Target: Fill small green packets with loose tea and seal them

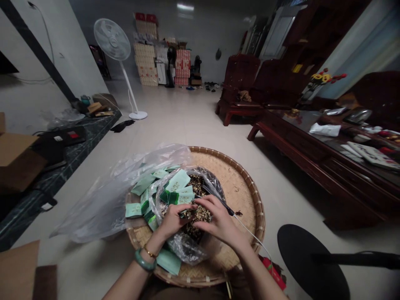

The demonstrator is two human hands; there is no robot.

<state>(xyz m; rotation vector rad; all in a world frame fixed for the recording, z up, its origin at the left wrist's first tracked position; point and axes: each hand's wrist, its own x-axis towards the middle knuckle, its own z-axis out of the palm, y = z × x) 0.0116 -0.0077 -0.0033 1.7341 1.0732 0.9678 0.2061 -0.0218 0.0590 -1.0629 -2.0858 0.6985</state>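
Observation:
My left hand (176, 219), with a jade bangle at its wrist, pinches what looks like a small green packet (186, 213), partly hidden by the fingers. My right hand (219, 219) faces it, fingers curved and thumb apart, over a dried loose mix (203, 214). That mix fills a clear plastic bag (187, 249) standing on a round woven bamboo tray (242, 189). Several light green sachets (178, 180) lie heaped left of and on the bag. Just beyond my right hand rests a slim black tool (225, 206) with a white cord.
A large clear plastic sheet (103, 208) spills off the tray's left side. On the right stand a dark wooden table (300, 148) and a round black base (312, 258). A white fan (125, 66) stands farther off; a cardboard box (18, 150) is at left.

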